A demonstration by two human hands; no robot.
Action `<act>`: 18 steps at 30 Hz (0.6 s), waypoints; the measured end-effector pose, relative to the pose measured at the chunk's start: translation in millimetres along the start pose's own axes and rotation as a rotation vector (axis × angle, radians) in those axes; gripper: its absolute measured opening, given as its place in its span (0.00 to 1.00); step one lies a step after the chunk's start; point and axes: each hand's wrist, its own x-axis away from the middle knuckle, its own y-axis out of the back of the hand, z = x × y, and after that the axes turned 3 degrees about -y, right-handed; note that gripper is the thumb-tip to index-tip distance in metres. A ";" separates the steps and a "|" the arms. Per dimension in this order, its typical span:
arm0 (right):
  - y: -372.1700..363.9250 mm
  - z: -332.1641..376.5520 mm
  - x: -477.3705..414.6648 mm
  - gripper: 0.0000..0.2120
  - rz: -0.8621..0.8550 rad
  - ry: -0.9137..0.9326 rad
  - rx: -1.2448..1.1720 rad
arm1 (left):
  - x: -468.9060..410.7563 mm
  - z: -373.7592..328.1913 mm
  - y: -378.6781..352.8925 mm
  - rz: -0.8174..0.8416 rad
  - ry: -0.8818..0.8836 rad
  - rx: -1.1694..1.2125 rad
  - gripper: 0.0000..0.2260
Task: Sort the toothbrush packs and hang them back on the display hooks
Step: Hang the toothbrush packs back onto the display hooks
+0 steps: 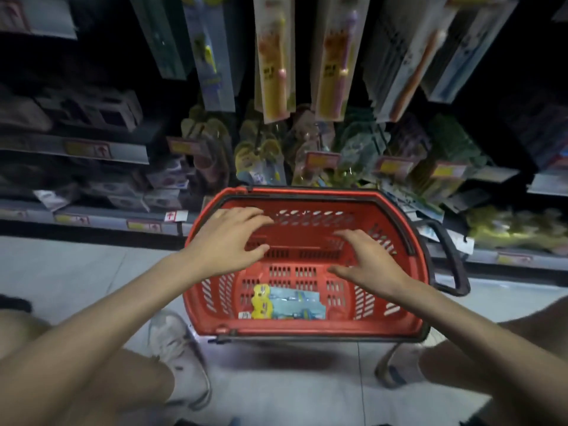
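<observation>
Crouching over a red shopping basket (408, 305) on the floor (76, 265), a person reached in with both hands. The left hand (229, 238) and right hand (370, 261) hovered above the basket's far half, fingers spread wide, holding nothing. One toothbrush pack (287, 304), yellow and light blue, lay flat on the basket bottom near the person. It looked light, thin and slightly bendy; pinching its card edge seemed safest. More packs hung on display hooks (276, 56) above.
</observation>
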 end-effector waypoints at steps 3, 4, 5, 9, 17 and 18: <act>-31.7 -22.9 3.8 0.36 0.127 -0.053 0.092 | 14.2 9.8 -33.0 0.152 0.013 -0.138 0.28; -41.2 -28.5 5.6 0.36 0.154 -0.058 0.104 | 18.8 14.2 -42.3 0.181 0.016 -0.176 0.29; -49.8 -33.4 7.4 0.34 0.169 -0.062 0.109 | 23.1 18.7 -51.3 0.200 0.020 -0.211 0.30; -67.2 -42.6 16.0 0.27 0.157 -0.084 0.070 | 38.7 26.8 -77.6 0.266 0.047 -0.313 0.33; -94.9 -44.9 41.3 0.27 0.292 -0.020 0.123 | 75.9 5.9 -95.3 0.201 0.082 -0.406 0.27; -99.3 -44.1 42.9 0.28 0.329 -0.019 0.146 | 80.9 3.2 -97.2 0.201 0.082 -0.410 0.27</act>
